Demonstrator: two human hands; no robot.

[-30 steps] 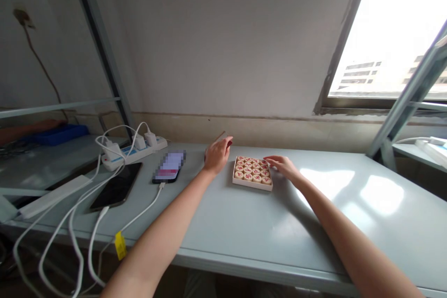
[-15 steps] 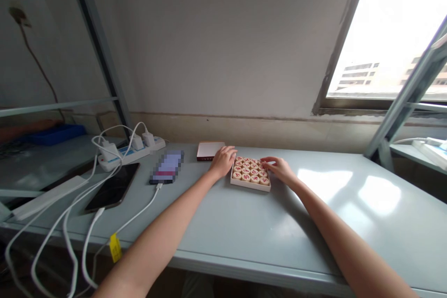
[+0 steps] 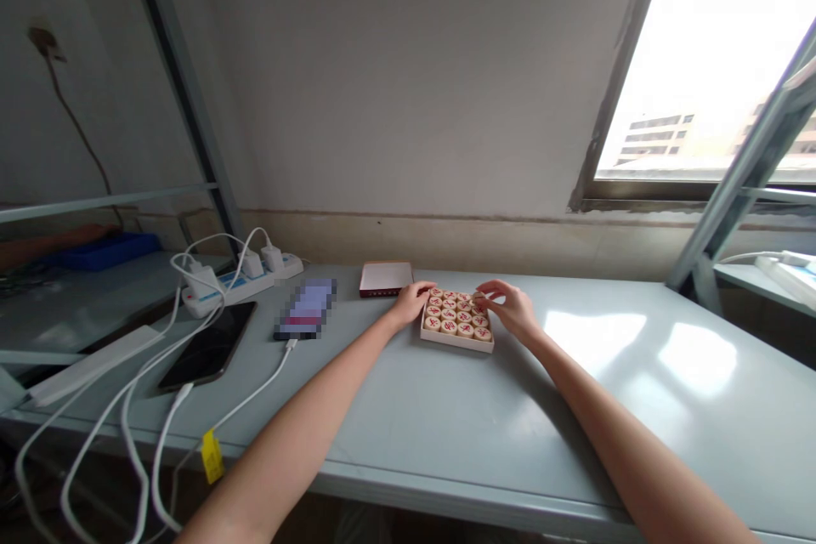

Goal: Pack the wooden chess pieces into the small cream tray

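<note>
Head view, the sole view. Observed against one second ago: transfer of the left hand from the lid to the box. Found lid lying hollow side up on the table, behind and left of box. Found box flat on table between both hands, filled with rows of round pieces marked in red. Left hand: placed at the box's left side, fingers slightly bent; cannot tell whether clamped on the wall or merely laid against it. Right hand: advanced inward from the back-right corner to the right-hand pieces, fingers and thumb drawn close at one piece; cannot confirm a firm hold or any lift. Judged accordingly: lid set aside, box probably steadied at left, handling now centred on single pieces at right.
</note>
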